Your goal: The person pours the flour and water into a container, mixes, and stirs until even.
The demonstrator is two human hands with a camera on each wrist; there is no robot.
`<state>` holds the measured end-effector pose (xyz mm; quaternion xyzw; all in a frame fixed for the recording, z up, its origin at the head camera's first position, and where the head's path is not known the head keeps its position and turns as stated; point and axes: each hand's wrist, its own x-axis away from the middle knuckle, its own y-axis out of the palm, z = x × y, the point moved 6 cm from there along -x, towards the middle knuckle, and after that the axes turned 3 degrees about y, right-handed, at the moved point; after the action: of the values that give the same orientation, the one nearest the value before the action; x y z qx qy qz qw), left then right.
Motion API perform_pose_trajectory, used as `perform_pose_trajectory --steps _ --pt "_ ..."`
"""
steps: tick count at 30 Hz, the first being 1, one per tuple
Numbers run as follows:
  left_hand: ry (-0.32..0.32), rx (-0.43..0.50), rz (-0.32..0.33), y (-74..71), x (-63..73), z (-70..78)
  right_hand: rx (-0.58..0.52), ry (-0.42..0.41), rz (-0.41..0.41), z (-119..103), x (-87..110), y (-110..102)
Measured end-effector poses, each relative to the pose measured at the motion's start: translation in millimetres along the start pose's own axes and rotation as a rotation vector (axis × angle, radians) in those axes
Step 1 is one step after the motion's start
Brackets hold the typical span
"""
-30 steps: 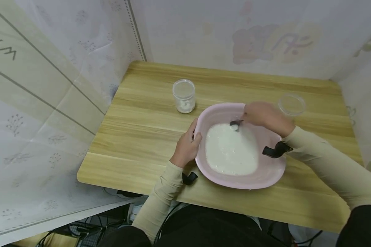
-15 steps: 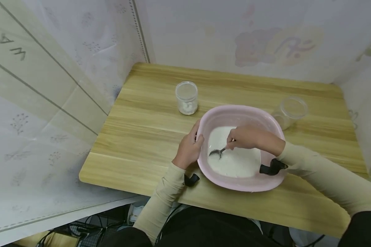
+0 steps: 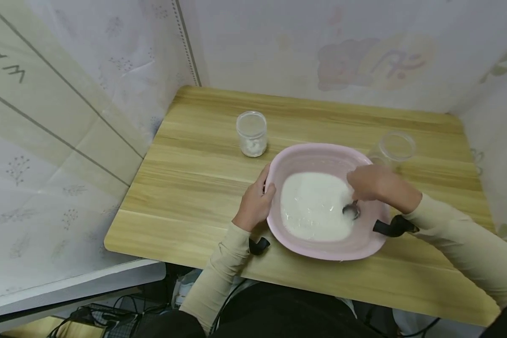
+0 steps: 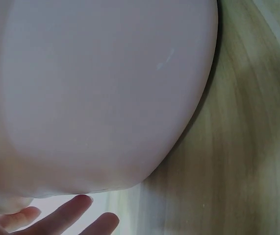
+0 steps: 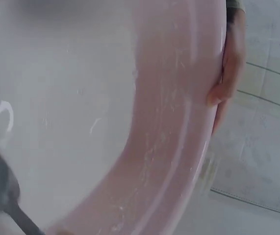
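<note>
A pink basin [image 3: 318, 159] on the table holds a pool of white liquid [image 3: 314, 206]. My left hand [image 3: 252, 204] grips its left rim, thumb over the edge and the other fingers outside. In the left wrist view, several fingers [image 4: 61, 216] show beneath the basin's outer wall. With my right hand [image 3: 369, 183] I hold a metal spoon [image 3: 351, 210], its bowl at the right edge of the liquid. The right wrist view catches the spoon [image 5: 0, 181] blurred at lower left; most of its handle is hidden by the hand.
Behind the basin on the left stands a clear jar [image 3: 252, 134] with white pieces at its bottom. A second clear container [image 3: 395, 148] sits behind my right hand. Patterned sheets [image 3: 257, 42] enclose the wooden table [image 3: 186, 188].
My right hand has swept the spoon from the basin's far side to the left of the liquid, then over to the right. The left hand keeps its hold on the rim.
</note>
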<state>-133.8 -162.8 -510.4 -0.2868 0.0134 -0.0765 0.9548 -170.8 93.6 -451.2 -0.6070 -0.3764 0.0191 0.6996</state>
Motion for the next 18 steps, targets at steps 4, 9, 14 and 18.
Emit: perform_pose_trajectory --steps 4,9,14,18 --pt "0.014 -0.013 0.003 -0.4 0.1 0.1 0.024 0.040 0.153 8.3 -2.5 -12.5" --pt "0.017 -0.012 -0.001 0.2 0.1 0.7 0.035 0.094 0.260 18.4 -10.0 -20.0" --pt "0.020 -0.018 0.000 -0.4 -0.5 2.6 0.070 0.108 0.266 21.6 -8.4 -20.7" --pt "0.018 -0.016 -0.002 -0.8 -0.7 3.3 0.115 0.059 0.190 13.6 0.0 -18.1"
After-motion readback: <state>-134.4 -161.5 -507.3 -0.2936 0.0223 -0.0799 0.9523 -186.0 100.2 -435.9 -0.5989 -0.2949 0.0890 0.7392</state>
